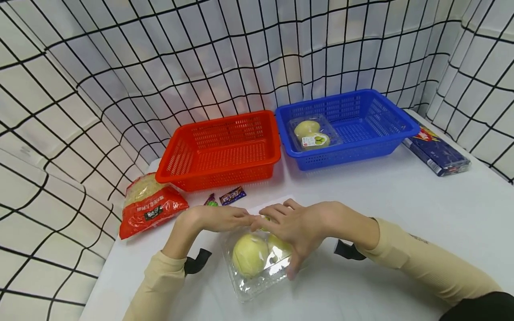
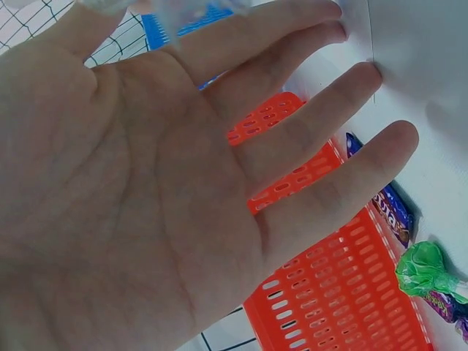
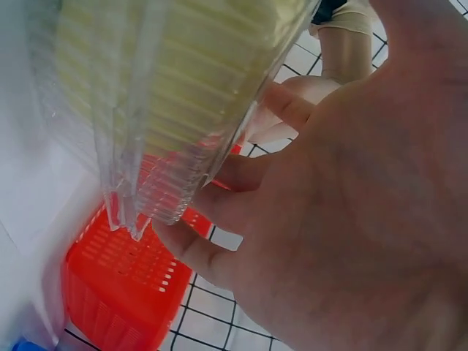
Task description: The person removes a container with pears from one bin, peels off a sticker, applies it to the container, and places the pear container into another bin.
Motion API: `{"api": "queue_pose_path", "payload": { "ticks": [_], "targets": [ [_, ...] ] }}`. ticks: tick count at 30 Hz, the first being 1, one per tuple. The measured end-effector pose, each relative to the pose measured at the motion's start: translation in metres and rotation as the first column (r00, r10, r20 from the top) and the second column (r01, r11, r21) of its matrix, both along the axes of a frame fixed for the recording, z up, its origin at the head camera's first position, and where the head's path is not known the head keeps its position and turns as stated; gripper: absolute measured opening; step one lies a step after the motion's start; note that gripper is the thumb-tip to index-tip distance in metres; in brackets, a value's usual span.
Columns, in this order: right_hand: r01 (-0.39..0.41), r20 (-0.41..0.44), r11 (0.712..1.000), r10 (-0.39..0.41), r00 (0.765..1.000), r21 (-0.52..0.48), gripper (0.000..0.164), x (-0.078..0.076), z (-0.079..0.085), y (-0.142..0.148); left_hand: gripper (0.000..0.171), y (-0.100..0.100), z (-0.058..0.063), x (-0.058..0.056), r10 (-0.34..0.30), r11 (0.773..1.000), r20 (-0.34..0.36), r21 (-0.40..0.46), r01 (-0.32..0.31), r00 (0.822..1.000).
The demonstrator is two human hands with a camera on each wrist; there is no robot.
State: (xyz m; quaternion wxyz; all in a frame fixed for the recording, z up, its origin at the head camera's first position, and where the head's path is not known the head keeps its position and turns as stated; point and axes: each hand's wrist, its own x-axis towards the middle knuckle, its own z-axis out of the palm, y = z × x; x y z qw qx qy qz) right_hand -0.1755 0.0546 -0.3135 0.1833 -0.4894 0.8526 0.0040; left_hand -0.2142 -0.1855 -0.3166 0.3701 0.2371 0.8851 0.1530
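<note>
A clear plastic box holding pale yellow-green round fruit lies on the white table before me. My right hand reaches over its right side, thumb down along the near right edge and fingers bent at the far edge. In the right wrist view, those fingers touch the box's ribbed plastic wall. My left hand lies at the box's far left corner, its fingertips meeting the right fingers. The left wrist view shows that palm with straight, spread fingers. Part of the fruit is hidden under my right hand.
Behind stand a red basket and a blue basket; the blue one holds another fruit box. A red food bag, a wrapped candy bar and a lollipop lie left; a dark blue pack lies right. Black wire mesh surrounds the table.
</note>
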Motion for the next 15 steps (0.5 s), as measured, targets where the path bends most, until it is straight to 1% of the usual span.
{"api": "queue_pose_path", "payload": {
  "ticks": [4, 8, 11, 15],
  "targets": [
    [-0.021, 0.001, 1.0, 0.021, 1.0, 0.017, 0.118, -0.003, 0.0, 0.0, 0.062, 0.0, 0.0, 0.0, 0.038, 0.999, 0.001, -0.01, -0.038, 0.999],
    [-0.055, -0.007, 0.998, 0.055, 0.998, -0.009, 0.114, -0.006, 0.0, 0.0, 0.059, -0.002, 0.001, 0.0, 0.075, 0.997, -0.009, -0.023, -0.076, 0.997],
    [-0.088, -0.009, 0.995, 0.088, 0.996, -0.046, 0.111, -0.01, 0.001, 0.002, 0.056, -0.002, 0.001, 0.0, 0.083, 0.996, -0.027, -0.028, -0.084, 0.996],
    [-0.116, -0.022, 0.991, 0.115, 0.993, -0.068, 0.109, -0.012, 0.003, 0.007, 0.054, -0.002, 0.002, -0.001, 0.084, 0.996, -0.054, -0.034, -0.086, 0.995]
  ]
}}
